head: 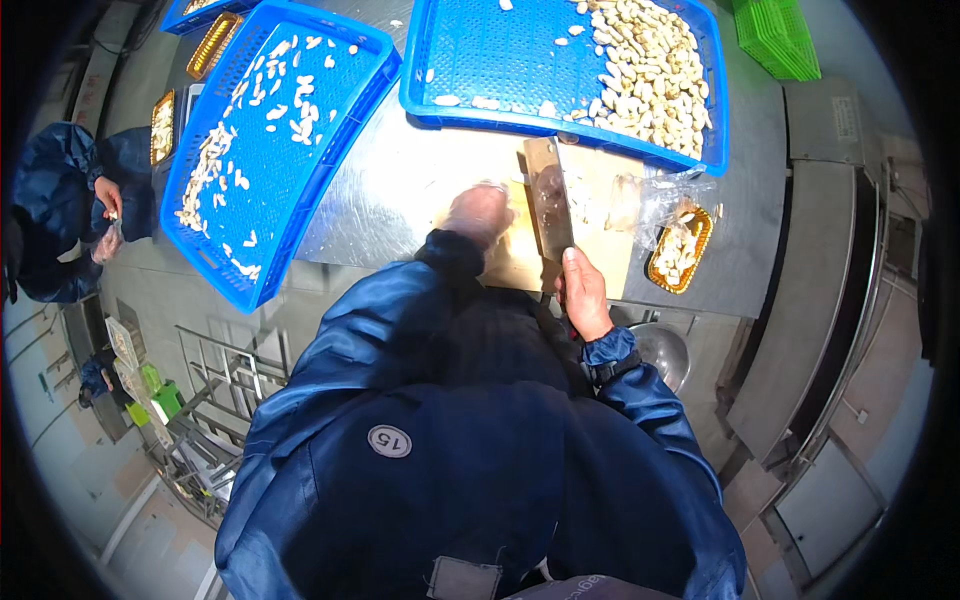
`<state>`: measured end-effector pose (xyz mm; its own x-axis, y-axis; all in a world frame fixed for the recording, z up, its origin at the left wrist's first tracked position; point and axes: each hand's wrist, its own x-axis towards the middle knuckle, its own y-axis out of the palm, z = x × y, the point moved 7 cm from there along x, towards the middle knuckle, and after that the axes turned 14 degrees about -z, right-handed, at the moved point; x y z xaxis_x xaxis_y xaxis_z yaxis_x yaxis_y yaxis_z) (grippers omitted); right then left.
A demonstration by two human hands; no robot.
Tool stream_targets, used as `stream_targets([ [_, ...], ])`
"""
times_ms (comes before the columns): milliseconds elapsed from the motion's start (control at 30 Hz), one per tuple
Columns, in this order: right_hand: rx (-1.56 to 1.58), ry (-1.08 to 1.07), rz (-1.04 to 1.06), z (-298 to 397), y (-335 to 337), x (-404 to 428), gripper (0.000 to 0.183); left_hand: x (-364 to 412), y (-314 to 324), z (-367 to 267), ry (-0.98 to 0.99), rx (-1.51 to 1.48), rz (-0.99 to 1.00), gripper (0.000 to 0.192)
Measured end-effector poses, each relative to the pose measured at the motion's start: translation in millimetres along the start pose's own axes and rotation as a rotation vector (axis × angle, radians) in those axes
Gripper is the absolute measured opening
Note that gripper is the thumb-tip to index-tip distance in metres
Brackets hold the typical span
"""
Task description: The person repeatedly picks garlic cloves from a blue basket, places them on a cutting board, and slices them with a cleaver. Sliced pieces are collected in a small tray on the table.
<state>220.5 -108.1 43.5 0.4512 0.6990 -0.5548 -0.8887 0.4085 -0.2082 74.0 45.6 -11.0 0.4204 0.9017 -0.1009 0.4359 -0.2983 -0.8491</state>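
My right hand [585,292] grips the handle of a cleaver [551,199]. Its broad steel blade points away from me over a pale cutting board [611,259], with wet bits stuck to its side. Left of the blade is my left hand [480,214], blurred, apparently in a clear plastic glove; whether its fingers hold anything cannot be made out. Small pale food pieces lie on the board around the blade. Beyond the board, a blue plastic crate [510,52] carries a heap of pale oblong food pieces [652,82] on its right side.
Another blue crate [300,180] with scattered slices stands at the left. To the right, a clear plastic bag [637,199] lies beside a gold tray [681,251] of cut pieces. Green baskets [776,37] stand far right. A co-worker's hands [109,206] show at far left.
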Motion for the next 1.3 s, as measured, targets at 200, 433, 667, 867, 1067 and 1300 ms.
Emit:
stream_targets([
  [200,-0.09,0.017,0.199,-6,25,2,0.038,-57,6,90,-0.862,-0.845,-0.094,0.018],
  [433,-0.403,-0.268,0.261,5,54,6,0.038,-81,-14,83,-0.815,-0.662,-0.143,0.019],
  [667,-0.462,-0.285,0.328,9,65,5,0.043,-76,-1,69,-0.91,-0.749,0.028,0.018],
  [867,-0.441,-0.387,0.348,17,69,-1,0.042,-70,2,73,-0.883,-0.695,0.121,0.016],
  [1067,-0.631,-0.379,0.326,16,80,-2,0.041,-65,12,75,-0.669,-0.563,0.193,0.017],
  [1300,-0.337,-0.135,0.227,12,59,6,0.038,-67,3,87,-0.638,-0.722,0.135,0.027],
])
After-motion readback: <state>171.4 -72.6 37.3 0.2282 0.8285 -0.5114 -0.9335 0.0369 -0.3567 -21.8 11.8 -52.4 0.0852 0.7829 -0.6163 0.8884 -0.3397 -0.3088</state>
